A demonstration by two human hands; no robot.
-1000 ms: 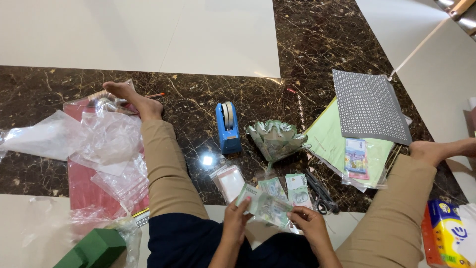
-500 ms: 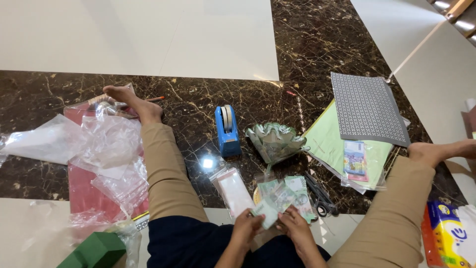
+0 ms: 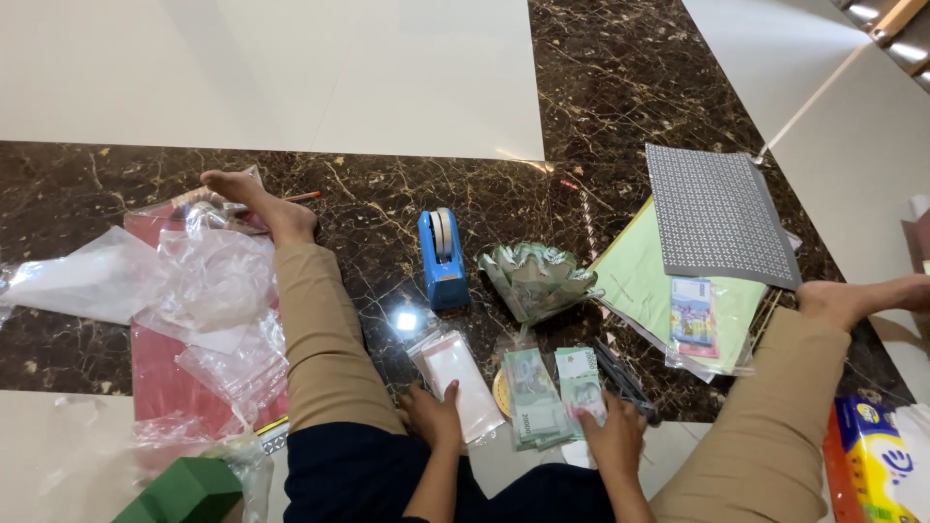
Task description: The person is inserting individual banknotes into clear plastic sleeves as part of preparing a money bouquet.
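Banknotes, greenish, lay fanned on the dark marble floor between the spread legs, under the right hand, fingertips pressed flat on the nearest note, gripping nothing. Left hand rested with fingers loosely spread on a clear plastic sleeve just beside. Beyond: blue tape dispenser, folded green fan.

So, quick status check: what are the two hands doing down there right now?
Left hand flat on small clear bag. Right hand on green banknotes, floor level. Scissors beside right hand; blue tape dispenser beyond.
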